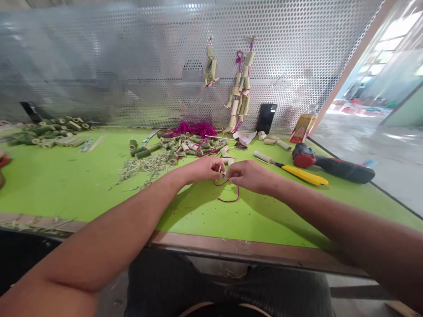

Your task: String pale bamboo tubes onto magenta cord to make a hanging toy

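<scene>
Close together over the green table, both of my hands work on a thin purple cord [233,201]. My left hand [208,169] is closed in a pinch, with a small pale stick-like end [220,168] showing at its fingertips. The fingers of my right hand [249,176] are pressed together on the cord, close to the left fingertips. Below the hands the cord's loose end curves across the tabletop. Just behind them lie pale bamboo tube pieces [230,161] with purple cord around them. My fingers partly hide what is between them.
Left of my hands lie bamboo shavings [147,165], cut bamboo tubes [148,151] and purple cord [198,129]. To the right are a yellow-handled cutter [306,175], a mallet [343,168], a phone [266,118] and a bottle [302,127]. Strung bamboo figures [246,83] hang on the perforated panel.
</scene>
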`<state>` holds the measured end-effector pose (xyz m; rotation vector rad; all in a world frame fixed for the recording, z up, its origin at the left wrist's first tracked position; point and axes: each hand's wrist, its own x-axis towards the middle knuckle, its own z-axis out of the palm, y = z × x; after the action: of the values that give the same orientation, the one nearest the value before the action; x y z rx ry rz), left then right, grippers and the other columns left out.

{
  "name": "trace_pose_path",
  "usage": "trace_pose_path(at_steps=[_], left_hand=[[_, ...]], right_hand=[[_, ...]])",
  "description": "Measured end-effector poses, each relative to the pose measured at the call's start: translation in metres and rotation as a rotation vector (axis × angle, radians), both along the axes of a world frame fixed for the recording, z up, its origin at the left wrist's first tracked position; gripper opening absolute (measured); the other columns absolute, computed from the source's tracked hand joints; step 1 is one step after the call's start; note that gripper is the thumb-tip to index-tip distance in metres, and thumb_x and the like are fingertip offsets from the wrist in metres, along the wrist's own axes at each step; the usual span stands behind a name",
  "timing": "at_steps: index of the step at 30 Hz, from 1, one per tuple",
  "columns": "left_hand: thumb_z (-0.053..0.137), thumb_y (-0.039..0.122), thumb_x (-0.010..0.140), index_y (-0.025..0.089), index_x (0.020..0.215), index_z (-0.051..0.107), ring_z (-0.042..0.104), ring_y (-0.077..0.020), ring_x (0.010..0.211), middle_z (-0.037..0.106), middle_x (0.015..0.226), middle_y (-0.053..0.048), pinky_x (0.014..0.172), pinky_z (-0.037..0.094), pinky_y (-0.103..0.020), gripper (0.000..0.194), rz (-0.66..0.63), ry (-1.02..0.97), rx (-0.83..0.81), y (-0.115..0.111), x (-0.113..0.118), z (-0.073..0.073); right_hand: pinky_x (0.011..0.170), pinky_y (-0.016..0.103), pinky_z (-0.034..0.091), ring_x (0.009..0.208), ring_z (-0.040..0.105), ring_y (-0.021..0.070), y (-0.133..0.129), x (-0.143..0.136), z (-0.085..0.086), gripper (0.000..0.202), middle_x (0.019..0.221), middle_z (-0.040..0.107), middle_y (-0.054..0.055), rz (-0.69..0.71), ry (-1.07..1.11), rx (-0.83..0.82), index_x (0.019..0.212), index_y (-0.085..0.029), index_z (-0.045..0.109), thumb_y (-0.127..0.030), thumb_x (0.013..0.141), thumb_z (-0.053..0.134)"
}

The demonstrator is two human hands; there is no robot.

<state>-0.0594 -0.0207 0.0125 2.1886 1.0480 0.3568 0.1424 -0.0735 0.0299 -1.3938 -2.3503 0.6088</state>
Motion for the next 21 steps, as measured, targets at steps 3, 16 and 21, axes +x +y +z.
trace_pose_path(at_steps=[3,16,21], left_hand=[[0.062,0.018,0.072,0.018,0.087,0.06,0.05,-0.0127,0.068,0.055,0.074,0.002,0.061,0.035,-0.024,0.015,-0.039,-0.028,0.03,-0.001,0.0,0.0],[0.062,0.026,0.079,0.018,0.076,0.054,0.045,-0.0111,0.064,0.053,0.069,0.003,0.06,0.03,-0.025,0.012,-0.062,-0.019,0.244,-0.003,0.005,-0.005],[0.061,0.024,0.079,0.018,0.077,0.054,0.046,-0.0113,0.065,0.054,0.069,0.004,0.061,0.032,-0.025,0.009,-0.057,-0.021,0.216,-0.002,0.005,-0.008]], right_hand=[[0.06,0.024,0.037,0.064,0.054,0.0118,0.003,-0.005,-0.002,0.011,0.069,0.063,-0.003,-0.046,0.035,0.042,0.078,-0.02,0.065,-0.009,0.077,0.063],[0.059,0.026,0.035,0.059,0.048,0.0117,0.017,0.005,-0.025,0.011,0.062,0.06,-0.002,-0.137,0.264,0.061,0.068,-0.02,0.068,-0.021,0.076,0.061],[0.062,0.028,0.04,0.065,0.055,0.0149,0.022,0.01,-0.028,0.01,0.069,0.067,0.0,-0.133,0.328,0.08,0.072,-0.02,0.07,-0.022,0.077,0.061]])
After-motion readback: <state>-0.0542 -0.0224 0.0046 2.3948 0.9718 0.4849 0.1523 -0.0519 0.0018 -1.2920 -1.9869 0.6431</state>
